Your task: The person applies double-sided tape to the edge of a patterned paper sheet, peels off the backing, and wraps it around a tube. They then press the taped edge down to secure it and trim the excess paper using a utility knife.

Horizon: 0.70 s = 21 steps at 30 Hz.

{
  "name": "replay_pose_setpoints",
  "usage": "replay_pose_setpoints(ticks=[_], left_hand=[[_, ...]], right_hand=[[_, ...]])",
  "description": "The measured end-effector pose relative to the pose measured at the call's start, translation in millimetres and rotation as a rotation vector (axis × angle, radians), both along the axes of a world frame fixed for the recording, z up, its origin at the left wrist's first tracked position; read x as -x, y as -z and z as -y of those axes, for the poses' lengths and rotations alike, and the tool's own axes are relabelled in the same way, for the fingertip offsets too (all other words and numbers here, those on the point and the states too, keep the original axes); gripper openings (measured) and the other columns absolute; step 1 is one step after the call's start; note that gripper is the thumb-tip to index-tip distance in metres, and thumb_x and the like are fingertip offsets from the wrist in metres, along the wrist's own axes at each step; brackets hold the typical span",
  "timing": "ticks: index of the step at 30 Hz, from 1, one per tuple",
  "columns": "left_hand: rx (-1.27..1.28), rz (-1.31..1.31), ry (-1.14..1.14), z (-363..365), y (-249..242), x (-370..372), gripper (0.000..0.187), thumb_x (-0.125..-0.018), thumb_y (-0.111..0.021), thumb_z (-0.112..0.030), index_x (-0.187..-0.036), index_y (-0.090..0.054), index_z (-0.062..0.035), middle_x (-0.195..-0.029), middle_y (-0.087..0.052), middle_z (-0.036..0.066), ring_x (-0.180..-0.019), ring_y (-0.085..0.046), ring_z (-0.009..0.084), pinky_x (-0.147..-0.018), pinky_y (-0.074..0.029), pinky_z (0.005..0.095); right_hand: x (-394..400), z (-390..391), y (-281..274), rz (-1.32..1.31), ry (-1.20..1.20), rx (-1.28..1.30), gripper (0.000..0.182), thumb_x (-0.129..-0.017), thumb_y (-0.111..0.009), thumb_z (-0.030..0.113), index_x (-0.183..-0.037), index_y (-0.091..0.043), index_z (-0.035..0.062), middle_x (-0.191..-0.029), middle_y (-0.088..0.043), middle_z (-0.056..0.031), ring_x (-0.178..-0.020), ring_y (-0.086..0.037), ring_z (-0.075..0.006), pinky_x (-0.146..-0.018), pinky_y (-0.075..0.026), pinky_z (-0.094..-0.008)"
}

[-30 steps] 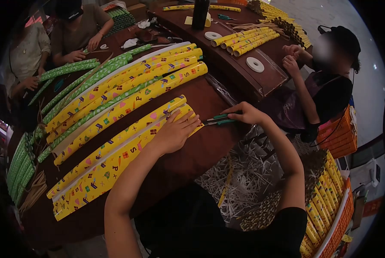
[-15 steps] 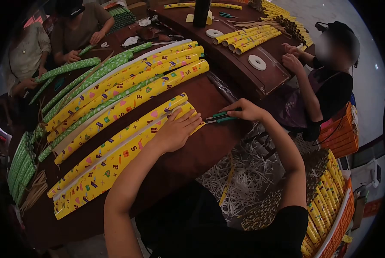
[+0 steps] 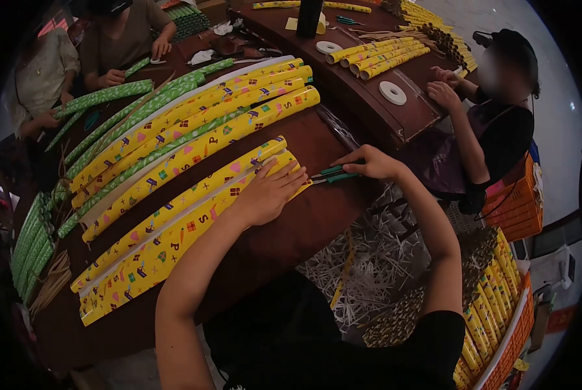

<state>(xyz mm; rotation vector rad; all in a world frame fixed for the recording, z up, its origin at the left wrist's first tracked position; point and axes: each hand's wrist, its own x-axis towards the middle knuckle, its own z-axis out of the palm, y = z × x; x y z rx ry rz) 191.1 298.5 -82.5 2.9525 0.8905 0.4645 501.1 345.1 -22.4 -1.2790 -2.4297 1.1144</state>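
My left hand [image 3: 265,194] lies flat with its fingers spread on a yellow patterned sheet [image 3: 174,247], near the sheet's right end. The sheet's far side is rolled into a tube, and a pale strip runs along it. My right hand [image 3: 367,162] is closed on green-handled scissors [image 3: 333,174] at the table's right edge. The blades point left and touch or nearly touch the sheet's corner beside my left fingertips. Beyond the sheet, yellow rolls [image 3: 219,133] and green rolls [image 3: 167,97] lie side by side.
Paper scraps [image 3: 369,279] fill the space right of my body, beside a basket [image 3: 508,344] of yellow rolls. A person [image 3: 492,110] sits at the right by another table [image 3: 395,123] with rolls and tape. Two people work at the far left. Green rolls [image 3: 31,247] stand at the left.
The view has shifted slightly. My hands, the sheet and the scissors keep nearly the same places; a far-left person's hand has moved a little.
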Motion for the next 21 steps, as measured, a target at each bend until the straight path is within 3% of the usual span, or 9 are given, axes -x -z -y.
replay_pose_setpoints(ticks=[4, 7, 21], left_hand=[[0.037, -0.009, 0.003, -1.0, -0.5, 0.6, 0.048, -0.097, -0.04, -0.014, -0.145, -0.038, -0.0119, -0.152, -0.036, 0.004, -0.143, -0.028, 0.0205, -0.119, -0.011, 0.0461], [0.003, 0.01, -0.004, -0.8, 0.4, 0.0, 0.048, -0.095, -0.043, -0.012, -0.143, -0.041, -0.0116, -0.151, -0.039, 0.003, -0.143, -0.029, 0.019, -0.119, -0.015, 0.0465], [0.007, -0.021, -0.009, -0.7, 1.3, -0.4, 0.049, -0.095, -0.041, -0.012, -0.144, -0.039, -0.011, -0.152, -0.036, 0.004, -0.143, -0.027, 0.0198, -0.119, -0.013, 0.0465]], right_hand=[[3.9, 1.0, -2.5, 0.01, -0.015, 0.027, 0.029, -0.092, -0.059, 0.014, -0.118, -0.067, 0.004, -0.099, -0.072, -0.0094, -0.086, -0.064, -0.0141, -0.081, -0.049, -0.0294], [0.5, 0.2, 0.1, -0.011, -0.032, 0.028, 0.029, -0.092, -0.059, 0.015, -0.118, -0.067, 0.0042, -0.099, -0.072, -0.0097, -0.087, -0.064, -0.0141, -0.082, -0.048, -0.0299], [5.4, 2.6, -1.6, 0.026, -0.021, 0.042, 0.03, -0.092, -0.06, 0.016, -0.118, -0.066, 0.0018, -0.107, -0.071, -0.012, -0.098, -0.065, -0.0161, -0.088, -0.048, -0.0304]])
